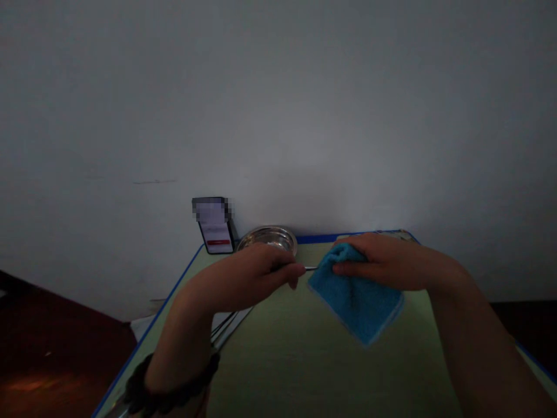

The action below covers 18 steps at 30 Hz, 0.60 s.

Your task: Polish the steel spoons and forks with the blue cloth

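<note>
My left hand (pixel 256 273) is closed round the handle of a thin metal utensil (pixel 310 268), which runs right into a blue cloth (pixel 359 299). My right hand (pixel 383 261) is closed on the top of that cloth, pinching it round the utensil's hidden end. The cloth hangs down over the pale green table (pixel 296 354). I cannot tell what kind of utensil it is. A dark beaded bracelet (pixel 169 389) is on my left wrist.
A shiny metal bowl (pixel 267 238) stands at the table's far edge, behind my left hand. A phone (pixel 215 226) with a lit screen leans against the grey wall beside it. Several thin metal utensils (pixel 226 326) lie near the left edge. The table rim is blue.
</note>
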Tool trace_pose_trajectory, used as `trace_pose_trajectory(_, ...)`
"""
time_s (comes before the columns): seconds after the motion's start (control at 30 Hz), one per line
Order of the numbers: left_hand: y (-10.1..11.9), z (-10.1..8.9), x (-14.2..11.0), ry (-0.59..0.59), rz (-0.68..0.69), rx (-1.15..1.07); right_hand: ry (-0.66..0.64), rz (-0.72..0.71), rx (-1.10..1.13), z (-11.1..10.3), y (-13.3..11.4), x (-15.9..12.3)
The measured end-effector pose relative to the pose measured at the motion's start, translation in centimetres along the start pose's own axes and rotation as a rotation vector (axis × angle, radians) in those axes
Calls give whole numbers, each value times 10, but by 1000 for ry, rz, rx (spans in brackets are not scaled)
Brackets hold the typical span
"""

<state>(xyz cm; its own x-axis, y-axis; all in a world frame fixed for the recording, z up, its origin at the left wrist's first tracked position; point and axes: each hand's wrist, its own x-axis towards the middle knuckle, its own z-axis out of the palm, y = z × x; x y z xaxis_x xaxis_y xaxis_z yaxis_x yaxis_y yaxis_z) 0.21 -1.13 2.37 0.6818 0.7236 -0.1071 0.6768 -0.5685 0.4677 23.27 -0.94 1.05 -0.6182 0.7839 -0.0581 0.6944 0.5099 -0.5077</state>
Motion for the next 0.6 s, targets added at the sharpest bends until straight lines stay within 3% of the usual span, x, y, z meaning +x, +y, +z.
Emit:
trace_pose_trajectory(0.27,-5,1,-6,102,-35,171,100,144,-50,-2,6,0)
trace_pose_trajectory(0.6,6,1,-4,179,-3,321,85,65,-20,-1,6,1)
